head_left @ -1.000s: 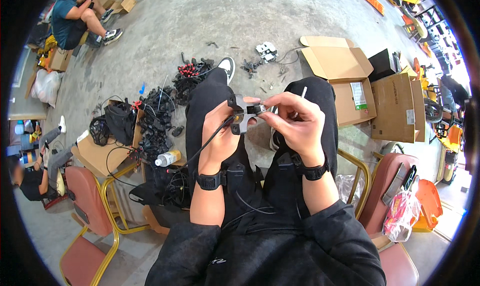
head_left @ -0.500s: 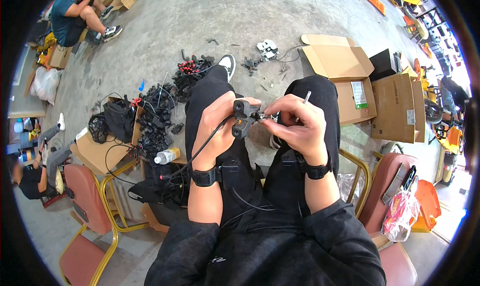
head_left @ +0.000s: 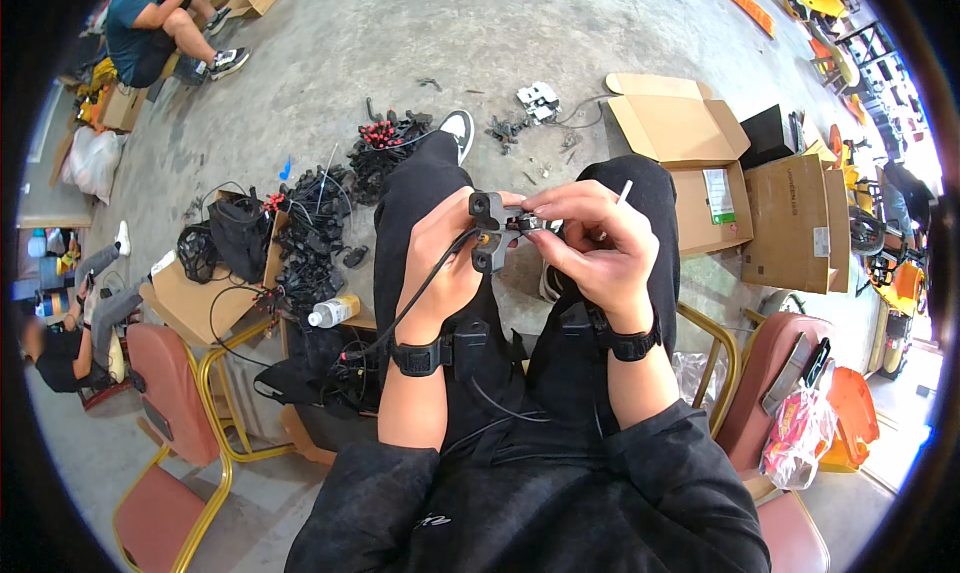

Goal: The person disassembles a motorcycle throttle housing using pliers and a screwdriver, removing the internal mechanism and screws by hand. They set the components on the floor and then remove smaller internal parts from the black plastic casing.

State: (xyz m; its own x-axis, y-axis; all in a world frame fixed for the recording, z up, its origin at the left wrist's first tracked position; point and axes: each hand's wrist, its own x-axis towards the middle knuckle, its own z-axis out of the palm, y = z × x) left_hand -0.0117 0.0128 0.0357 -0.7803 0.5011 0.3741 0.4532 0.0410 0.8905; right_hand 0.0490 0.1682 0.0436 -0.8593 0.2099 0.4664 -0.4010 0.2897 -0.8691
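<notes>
Above my lap, my left hand (head_left: 437, 263) is closed round a black part (head_left: 487, 233) with two round-holed lobes. A black cable (head_left: 420, 298) runs from that part down past my left wrist. My right hand (head_left: 607, 241) pinches a small dark and silvery piece (head_left: 530, 223) against the part's right side; whether the two are joined I cannot tell. A thin rod with a pale end (head_left: 625, 192) sticks out from between the fingers of my right hand, its other end mostly hidden.
Heaps of black parts and cables (head_left: 310, 233) lie on the floor at left, beside a bottle (head_left: 334, 312) and an open carton (head_left: 215, 298). Cardboard boxes (head_left: 690, 133) stand at right. Chairs (head_left: 175, 383) flank me. A person (head_left: 150, 23) sits at far left.
Both hands have shifted slightly to the right with the black part. My right fingers have turned a little on the small piece, and the pale-ended rod tilts further right.
</notes>
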